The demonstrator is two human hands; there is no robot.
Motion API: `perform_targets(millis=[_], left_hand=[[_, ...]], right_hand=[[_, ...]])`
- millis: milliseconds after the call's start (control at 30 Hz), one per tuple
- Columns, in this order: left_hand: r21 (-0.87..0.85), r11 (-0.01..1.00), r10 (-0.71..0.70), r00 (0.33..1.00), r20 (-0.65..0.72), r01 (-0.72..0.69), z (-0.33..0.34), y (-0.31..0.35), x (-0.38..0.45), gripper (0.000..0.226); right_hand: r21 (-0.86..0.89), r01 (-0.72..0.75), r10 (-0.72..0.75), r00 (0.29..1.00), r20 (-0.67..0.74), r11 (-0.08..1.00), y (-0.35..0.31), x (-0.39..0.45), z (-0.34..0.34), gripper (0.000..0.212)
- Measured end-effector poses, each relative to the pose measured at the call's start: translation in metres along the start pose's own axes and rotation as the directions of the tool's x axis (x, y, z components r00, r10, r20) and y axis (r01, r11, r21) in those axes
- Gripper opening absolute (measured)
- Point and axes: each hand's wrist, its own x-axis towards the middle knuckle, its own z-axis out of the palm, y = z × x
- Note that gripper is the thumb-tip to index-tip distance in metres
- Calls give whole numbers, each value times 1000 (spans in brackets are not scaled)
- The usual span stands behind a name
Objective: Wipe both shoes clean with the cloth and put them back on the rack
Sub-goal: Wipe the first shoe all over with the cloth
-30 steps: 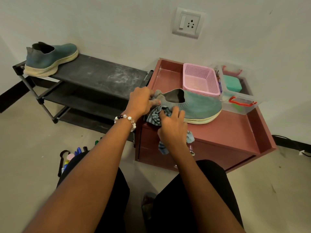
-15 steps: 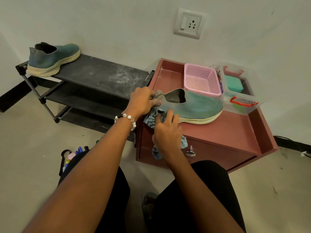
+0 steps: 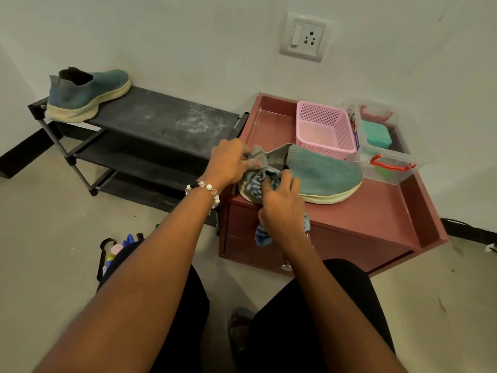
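Two shoes: one (image 3: 317, 172) on the tabletop (image 3: 376, 211), heel collar pinched by left grip (image 3: 231, 162); right grip (image 3: 282, 208) curled round the cloth (image 3: 255, 184), pressing it on the heel. Other shoe (image 3: 88, 95) sits on the rack (image 3: 166, 122), well left of both grips. Risk: heel overhangs the tabletop edge; a hard wipe toward the body could drag it off.

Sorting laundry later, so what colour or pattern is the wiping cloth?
Blue-and-grey striped cloth, gripped by the right hand; head view.
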Motion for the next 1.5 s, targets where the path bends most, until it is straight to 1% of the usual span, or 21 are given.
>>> perform_targets(millis=[67,133,200,267,333,400,500,733,800,900,967,1000,1067,1100,1167,1267,1333,1400,1433,1467,1500], left_hand=[[3,1000,8,1000,10,-8,0,1,-1,31],[5,1000,14,1000,5,-14,0,1,-1,30],[6,1000,13,1000,5,-13,0,0,-1,31],[9,1000,12,1000,1,-12,0,0,-1,33],[21,1000,9,1000,4,-10,0,0,-1,33],[40,999,18,1000,10,-19,0,1,-1,33],[44,999,31,999,9,-31,0,2,-2,33],[19,999,28,1000,14,-28,-2,0,-3,30],[12,1000,21,1000,7,-21,-1,0,-4,29],[6,1000,4,1000,-2,-4,0,2,-3,29],[10,1000,-3,1000,-6,3,0,3,-3,30],[11,1000,-5,1000,-3,5,0,3,-2,31],[-1,1000,-12,1000,16,12,0,1,-2,30],[-17,1000,-16,1000,23,17,0,-1,-2,29],[-35,999,-17,999,27,18,0,-2,-2,29],[-47,998,-34,999,11,34,0,0,-2,29],[-34,999,-43,999,-1,43,1,2,-2,30],[-31,998,-49,999,-10,48,2,3,-2,31],[-41,998,-54,998,-9,54,1,3,-2,29],[-48,997,-54,999,-8,53,1,3,-3,28],[-53,997,-54,999,-5,53,0,3,-4,26]], right_hand=[[-38,-105,108,990,94,994,3,6,-6,31],[-67,-198,203,976,77,978,6,10,-8,26],[-35,-179,181,982,60,983,-4,5,-9,27],[-5,-57,57,998,42,998,-19,-7,-4,26],[-16,3,-3,999,42,1000,-25,-14,-5,23],[-24,-32,32,999,5,999,-19,-5,-6,29],[6,-106,105,992,71,994,-10,5,-12,37],[20,-271,265,954,140,962,5,13,-16,19],[24,-227,223,967,122,973,6,10,-14,21],[36,-33,32,999,30,999,-9,-3,-6,26],[55,47,-45,999,-29,997,-13,-5,-5,27],[55,28,-27,1000,-10,998,-10,-2,-6,27],[19,-116,113,988,104,993,4,8,-10,26],[0,-182,181,974,136,983,13,11,-11,24],[-1,-229,226,959,174,973,23,15,-13,23],[20,-114,110,981,158,993,18,8,-13,31],[58,2,-10,989,150,998,7,0,-13,37],[129,120,-139,979,148,984,-2,-5,-11,41],[175,121,-149,976,157,977,-1,-3,-12,41],[252,66,-110,980,164,966,2,0,-17,37],[340,-6,-49,987,151,940,9,6,-16,28]])
